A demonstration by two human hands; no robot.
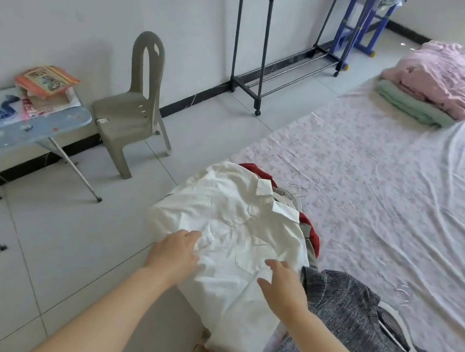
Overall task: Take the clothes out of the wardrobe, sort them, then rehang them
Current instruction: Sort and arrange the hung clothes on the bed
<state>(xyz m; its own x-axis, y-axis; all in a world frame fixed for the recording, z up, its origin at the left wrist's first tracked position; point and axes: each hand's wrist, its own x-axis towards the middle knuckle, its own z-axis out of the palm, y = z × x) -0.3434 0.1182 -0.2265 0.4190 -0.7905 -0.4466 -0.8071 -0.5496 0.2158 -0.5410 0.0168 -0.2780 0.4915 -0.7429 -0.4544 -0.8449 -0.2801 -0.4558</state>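
The bed (391, 182) fills the right side in front of me, covered in a pale flowered sheet. To its left is the grey tiled floor (62, 240). Against the far wall stands a bare clothes rack (264, 44) on wheels, with nothing hanging on it.

The white shirt (236, 222) lies on top of a pile of clothes at the near edge of the bed. It is front up, with the collar pointing away from me. Just to its right lies a grey knit sweater (351, 340) with a white hanger (398, 322) still through its neck. A folded pink quilt (446, 69) sits on a green blanket (410, 105) at the far end of the bed.

A grey plastic chair (135, 111) stands by the left wall. Beside it is a blue tabletop (18, 133) on thin metal legs. A red garment (312, 232) shows from under the shirt.

My left hand (175, 250) rests on the shirt's left side, fingers straight and together. My right hand (284, 284) is spread with relaxed fingers over the chest pocket; I cannot tell whether it touches the cloth. Neither hand grips anything.

A few wire hooks (302, 187) stick out beyond the collar. A small stack of books (46, 81) lies on the tabletop.
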